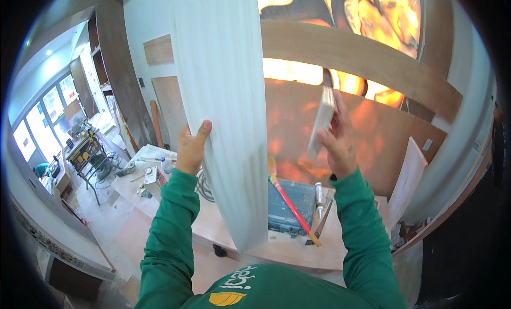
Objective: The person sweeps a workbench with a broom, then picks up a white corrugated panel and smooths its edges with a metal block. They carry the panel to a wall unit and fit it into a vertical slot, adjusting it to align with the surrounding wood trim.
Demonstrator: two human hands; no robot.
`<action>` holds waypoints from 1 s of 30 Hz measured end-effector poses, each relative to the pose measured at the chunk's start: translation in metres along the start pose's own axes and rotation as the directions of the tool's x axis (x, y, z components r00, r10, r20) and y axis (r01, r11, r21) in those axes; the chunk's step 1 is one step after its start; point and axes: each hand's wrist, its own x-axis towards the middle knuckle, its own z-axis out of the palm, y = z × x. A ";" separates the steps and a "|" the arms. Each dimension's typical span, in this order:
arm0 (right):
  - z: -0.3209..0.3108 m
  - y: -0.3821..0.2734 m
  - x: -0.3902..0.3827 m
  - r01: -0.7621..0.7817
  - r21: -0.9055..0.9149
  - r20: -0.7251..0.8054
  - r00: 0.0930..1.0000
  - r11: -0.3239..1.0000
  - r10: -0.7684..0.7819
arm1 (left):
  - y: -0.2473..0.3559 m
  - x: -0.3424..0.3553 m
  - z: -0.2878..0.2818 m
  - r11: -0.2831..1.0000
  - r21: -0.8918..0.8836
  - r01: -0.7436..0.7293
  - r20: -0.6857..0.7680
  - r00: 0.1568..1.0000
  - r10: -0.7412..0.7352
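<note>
A long, pale board (226,106) with lengthwise stripes stands nearly upright in front of me. My left hand (192,149) grips its left edge, with the thumb on the near face and the fingers partly hidden behind it. Off to the right of the board, my right hand (341,141) is closed on a small pale rectangular block (321,122), which resembles a sanding block. The block is raised and tilted, apart from the board. Below the hands runs a light wooden worktop (324,258), partly covered by the board's lower end.
On the worktop lie a blue tool case (291,197), a red-handled tool (291,205), a sealant tube (319,196) and a coiled cable (204,186). Brown panels (287,112) line the wall ahead. A machine on a stand (88,149) is at left; a white panel (409,178) leans at right.
</note>
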 end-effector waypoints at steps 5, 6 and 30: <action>0.032 -0.034 0.117 0.106 -0.070 0.049 0.993 0.992 -0.103 | 0.008 -0.006 0.005 0.996 -0.054 0.070 0.018 0.997 -0.069; 0.030 -0.045 0.136 0.103 -0.074 0.057 0.993 0.992 -0.099 | 0.003 -0.006 0.015 0.996 -0.071 0.063 0.039 0.997 -0.060; 0.073 -0.084 0.236 0.207 -0.383 0.075 0.978 0.900 -0.193 | 0.025 -0.024 0.012 0.999 0.047 0.014 0.026 1.000 -0.015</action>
